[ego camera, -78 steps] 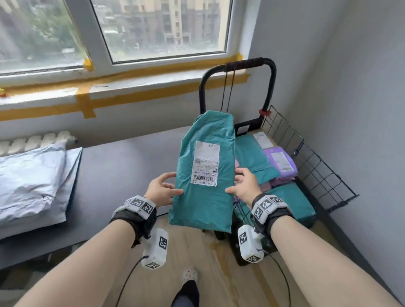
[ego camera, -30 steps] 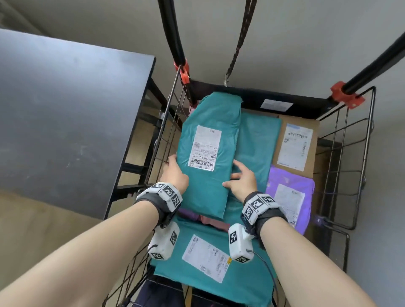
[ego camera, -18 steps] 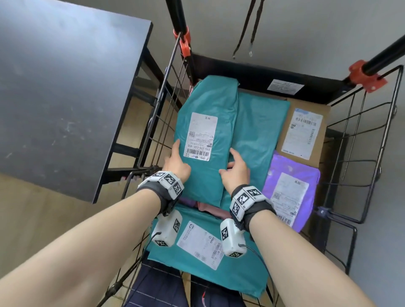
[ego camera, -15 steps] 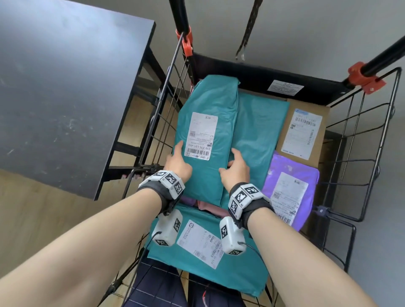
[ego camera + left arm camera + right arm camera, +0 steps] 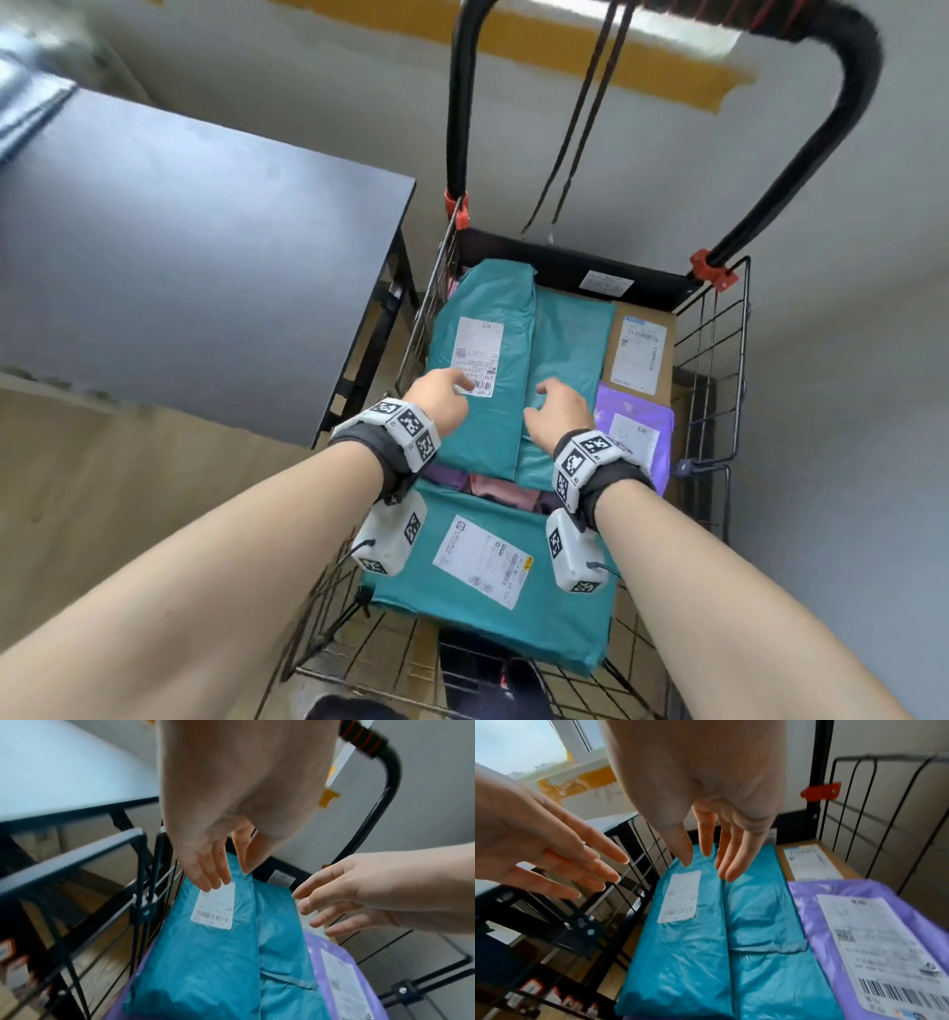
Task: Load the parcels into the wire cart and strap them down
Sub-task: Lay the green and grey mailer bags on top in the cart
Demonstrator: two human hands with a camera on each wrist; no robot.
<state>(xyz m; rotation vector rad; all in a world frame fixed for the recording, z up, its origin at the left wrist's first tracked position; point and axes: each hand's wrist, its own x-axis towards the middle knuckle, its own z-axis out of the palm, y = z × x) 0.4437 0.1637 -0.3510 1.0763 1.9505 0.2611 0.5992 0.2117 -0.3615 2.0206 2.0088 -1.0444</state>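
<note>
Only partly legible print: "210-228-…" above the barcode on the white shipping label (image 5: 477, 356) of the far-left teal parcel (image 5: 485, 370). Labels on the cardboard box (image 5: 638, 353), purple parcel (image 5: 634, 436) and near teal parcel (image 5: 493, 580) are too blurred to read.

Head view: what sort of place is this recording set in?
Probably a room in a flat or small office, not a warehouse: wood-look floor, a black table by a plain wall, and a folding wire cart holding labelled parcels.
</note>
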